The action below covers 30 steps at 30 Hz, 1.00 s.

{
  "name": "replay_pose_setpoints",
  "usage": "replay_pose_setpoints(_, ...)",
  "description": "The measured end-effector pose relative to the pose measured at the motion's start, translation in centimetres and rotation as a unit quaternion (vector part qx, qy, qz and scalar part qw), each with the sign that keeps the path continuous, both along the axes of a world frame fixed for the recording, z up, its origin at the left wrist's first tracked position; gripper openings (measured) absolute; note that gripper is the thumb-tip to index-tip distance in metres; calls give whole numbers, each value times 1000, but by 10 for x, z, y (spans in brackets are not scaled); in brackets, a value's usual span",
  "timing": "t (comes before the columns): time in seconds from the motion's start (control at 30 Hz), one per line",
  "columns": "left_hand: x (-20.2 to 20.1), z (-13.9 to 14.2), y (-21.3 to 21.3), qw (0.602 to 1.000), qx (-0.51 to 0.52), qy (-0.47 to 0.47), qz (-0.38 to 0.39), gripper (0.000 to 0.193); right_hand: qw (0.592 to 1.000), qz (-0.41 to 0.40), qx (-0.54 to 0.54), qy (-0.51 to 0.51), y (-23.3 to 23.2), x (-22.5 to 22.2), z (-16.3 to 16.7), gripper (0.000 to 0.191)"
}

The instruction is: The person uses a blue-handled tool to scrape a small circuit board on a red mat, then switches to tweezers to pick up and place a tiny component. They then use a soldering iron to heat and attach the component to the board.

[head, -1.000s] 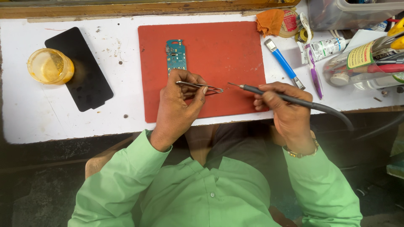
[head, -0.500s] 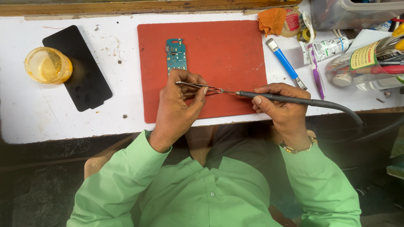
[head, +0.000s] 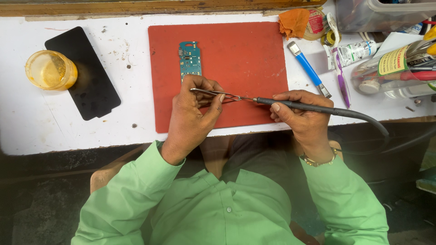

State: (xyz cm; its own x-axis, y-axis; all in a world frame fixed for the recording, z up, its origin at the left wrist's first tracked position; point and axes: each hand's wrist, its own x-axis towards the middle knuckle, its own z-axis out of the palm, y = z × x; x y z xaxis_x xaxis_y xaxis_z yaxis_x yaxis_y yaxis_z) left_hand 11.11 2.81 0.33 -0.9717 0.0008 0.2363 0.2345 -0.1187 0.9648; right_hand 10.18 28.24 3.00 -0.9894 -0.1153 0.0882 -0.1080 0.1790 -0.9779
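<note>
From my remote seat I see the left hand closed around a pair of tweezers, its thumb and fingers pinching them so the tips point toward the right hand. That hand is wrapped shut on the dark soldering iron, whose tip meets the tweezer points between the two hands, over the red mat. Whatever sits at the tips is too small for me to make out. The green circuit board lies flat on the mat just beyond the left hand's knuckles, untouched by either tool (so I judge the board work itself is not yet under way, only tip preparation). Far left of that hand a black phone panel and yellow cup rest on the table.
</note>
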Motion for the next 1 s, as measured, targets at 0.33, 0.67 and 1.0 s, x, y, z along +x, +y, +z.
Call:
replay_pose_setpoints(0.33, 0, 1, -1, 1000, 3, -1, 2, 29, 1000, -5, 22, -1, -1, 0, 0, 16)
replay_pose_setpoints(0.67, 0, 0, 1, 1000, 8, -3, 3, 29, 1000, 0, 8, 6, 0, 0, -2, 16)
replay_pose_setpoints(1.0, 0, -1, -1, 1000, 4, 1, 1, 28, 1000, 13, 10, 12, 0, -1, 0, 15)
